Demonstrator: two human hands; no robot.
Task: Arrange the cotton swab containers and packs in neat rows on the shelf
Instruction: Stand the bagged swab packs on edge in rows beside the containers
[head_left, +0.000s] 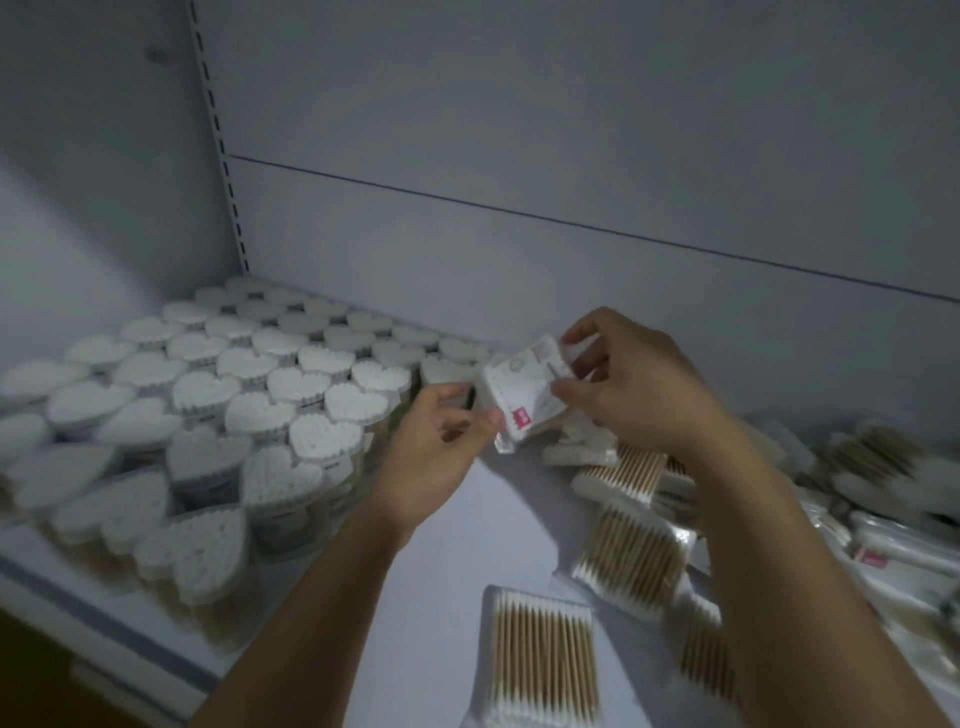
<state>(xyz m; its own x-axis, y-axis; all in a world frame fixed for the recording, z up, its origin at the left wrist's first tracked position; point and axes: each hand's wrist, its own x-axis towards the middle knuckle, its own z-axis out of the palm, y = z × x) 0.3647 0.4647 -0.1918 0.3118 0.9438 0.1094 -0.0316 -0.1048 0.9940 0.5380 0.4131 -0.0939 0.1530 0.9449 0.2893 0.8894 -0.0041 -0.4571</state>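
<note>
A small flat pack of cotton swabs (524, 395) is held in the air over the shelf (498, 519), approx. in the middle of the view, and it is gripped by both hands. The pack is tilted, w/ a small red label (519, 417) seen near its lower edge; the print on it is too blurred to be read. Its lower-left corner is pinched by the left hand (441, 447) between thumb and fingertips, and its upper-right side is grasped by the right hand (634, 389), whose fingers are curled round the edge. On the left part of the shelf many heart-shaped containers (249, 395) are stood upright in diagonal rows, close to each other, w/ the white swab tips seen through the lids; the rows are reached back to the corner, where a slotted upright (218, 135) is fixed beside the grey back panel (519, 130). The containers at the front-left are blurred, so their exact alignment cannot be told. A bare strip of shelf is left between the containers and the packs on the right. There, a flat pack w/ wooden sticks (543, 660) is laid near the front edge, and a second pack (631, 556) is laid just behind it, partly under the right forearm. Further right a loose heap of packs (883, 478) is piled w/o order, some overlapping, some turned at different angles. The held pack is touching none of the containers, as far as can be seen.
</note>
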